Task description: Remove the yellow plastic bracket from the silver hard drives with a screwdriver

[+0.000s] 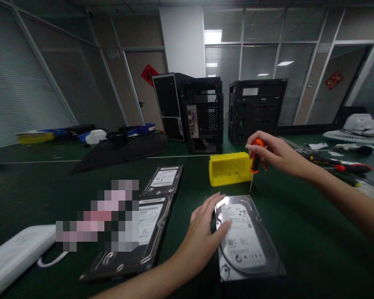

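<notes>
A silver hard drive (244, 238) with a white label lies flat on the green table in front of me. My left hand (199, 234) holds it at its left side, thumb on the label and fingers along the far left corner. Above its far right corner, my right hand (272, 151) is closed round the orange and black handle of a screwdriver (254, 165). The shaft points down, its tip by the drive's far edge; I cannot tell whether it touches. Just behind the drive, a yellow bin (216, 179) with a few small, indistinct bits inside stands beside the screwdriver.
Two more hard drives, a near one (148, 224) and a far one (165, 177), lie to the left. A white device (21, 253) is at far left. Two black computer cases (168, 106) (258, 110) stand behind. Pliers (345, 167) and other tools lie right.
</notes>
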`<state>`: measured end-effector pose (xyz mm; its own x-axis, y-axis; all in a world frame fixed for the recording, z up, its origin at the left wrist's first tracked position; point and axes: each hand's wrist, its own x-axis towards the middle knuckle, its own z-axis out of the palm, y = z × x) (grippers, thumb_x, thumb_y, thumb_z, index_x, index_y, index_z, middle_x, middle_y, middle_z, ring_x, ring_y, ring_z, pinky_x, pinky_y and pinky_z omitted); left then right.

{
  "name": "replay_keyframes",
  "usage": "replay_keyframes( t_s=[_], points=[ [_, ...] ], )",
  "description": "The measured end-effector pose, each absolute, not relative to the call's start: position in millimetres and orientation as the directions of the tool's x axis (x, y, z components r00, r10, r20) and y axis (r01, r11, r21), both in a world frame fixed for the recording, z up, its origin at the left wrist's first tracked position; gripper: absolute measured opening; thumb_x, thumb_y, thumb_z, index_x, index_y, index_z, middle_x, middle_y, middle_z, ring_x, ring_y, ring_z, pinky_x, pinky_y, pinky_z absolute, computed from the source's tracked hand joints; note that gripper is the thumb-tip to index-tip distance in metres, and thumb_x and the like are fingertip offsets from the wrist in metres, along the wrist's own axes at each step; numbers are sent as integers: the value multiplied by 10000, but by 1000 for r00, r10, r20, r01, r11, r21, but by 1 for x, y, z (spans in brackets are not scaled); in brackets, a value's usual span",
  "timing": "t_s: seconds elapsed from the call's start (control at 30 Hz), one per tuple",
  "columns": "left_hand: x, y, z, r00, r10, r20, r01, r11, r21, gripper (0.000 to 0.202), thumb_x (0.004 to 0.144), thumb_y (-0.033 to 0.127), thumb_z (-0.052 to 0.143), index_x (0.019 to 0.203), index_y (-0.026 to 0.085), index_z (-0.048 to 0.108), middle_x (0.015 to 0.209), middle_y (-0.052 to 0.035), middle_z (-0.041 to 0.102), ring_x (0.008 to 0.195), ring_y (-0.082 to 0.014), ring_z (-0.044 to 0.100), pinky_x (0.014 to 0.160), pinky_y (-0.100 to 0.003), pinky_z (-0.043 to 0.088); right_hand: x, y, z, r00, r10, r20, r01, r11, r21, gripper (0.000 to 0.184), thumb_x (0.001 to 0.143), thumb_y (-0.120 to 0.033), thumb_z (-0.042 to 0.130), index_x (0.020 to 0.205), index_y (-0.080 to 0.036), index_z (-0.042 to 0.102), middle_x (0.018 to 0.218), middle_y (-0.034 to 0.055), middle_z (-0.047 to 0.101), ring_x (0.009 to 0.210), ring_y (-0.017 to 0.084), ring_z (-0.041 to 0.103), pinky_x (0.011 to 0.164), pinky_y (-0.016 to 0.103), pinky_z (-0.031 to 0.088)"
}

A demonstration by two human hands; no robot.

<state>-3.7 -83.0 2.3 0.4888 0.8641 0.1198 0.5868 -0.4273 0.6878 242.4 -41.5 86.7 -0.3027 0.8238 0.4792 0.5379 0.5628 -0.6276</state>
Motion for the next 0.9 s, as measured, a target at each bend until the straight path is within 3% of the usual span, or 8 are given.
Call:
replay_keyframes(
  t_s=[0.9],
  points=[
    [-3, -83, 2, 471, 870, 147, 579, -431, 692, 483, 816, 383, 467, 1280, 267, 397, 1367, -33, 379, 1250, -277, 318, 1018, -468, 276, 241, -43, 85, -315, 830, 460, 543, 555, -630, 245, 857, -410, 437, 983, -201, 461, 742, -6, 522, 474, 78, 517, 401, 215, 436]
  ],
)
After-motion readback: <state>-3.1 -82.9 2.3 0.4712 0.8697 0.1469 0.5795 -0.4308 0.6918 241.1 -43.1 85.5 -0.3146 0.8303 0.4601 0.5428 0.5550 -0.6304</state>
